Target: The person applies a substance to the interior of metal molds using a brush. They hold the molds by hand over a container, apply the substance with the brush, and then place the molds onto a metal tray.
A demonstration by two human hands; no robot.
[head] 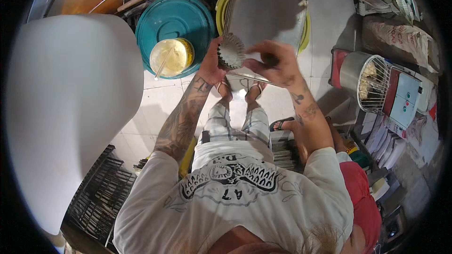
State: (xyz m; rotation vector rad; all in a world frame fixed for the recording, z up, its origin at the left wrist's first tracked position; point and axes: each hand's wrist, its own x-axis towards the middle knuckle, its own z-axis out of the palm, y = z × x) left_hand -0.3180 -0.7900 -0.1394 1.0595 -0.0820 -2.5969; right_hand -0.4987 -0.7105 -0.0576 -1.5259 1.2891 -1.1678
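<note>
My left hand (212,60) grips a stack of fluted metal baking moulds (231,52) by its edge, over the near left side of a metal baking tray (266,14). Just right of the moulds, my right hand (275,61) is blurred, its fingers curled. A small dark thing or shadow lies within its curl, and whether it holds anything cannot be told. The tray rests on a yellow round tub (306,38). To the left, a tub of pale paste (169,58) with a stick or brush handle in it stands on a teal round lid (176,17).
A large smooth white surface (77,95) fills the left. At the right stand a mixer with a wire guard (376,84) and a paper sack (399,38). Another person in red shorts (360,201) is close on my right. Black racks (99,190) stand at lower left.
</note>
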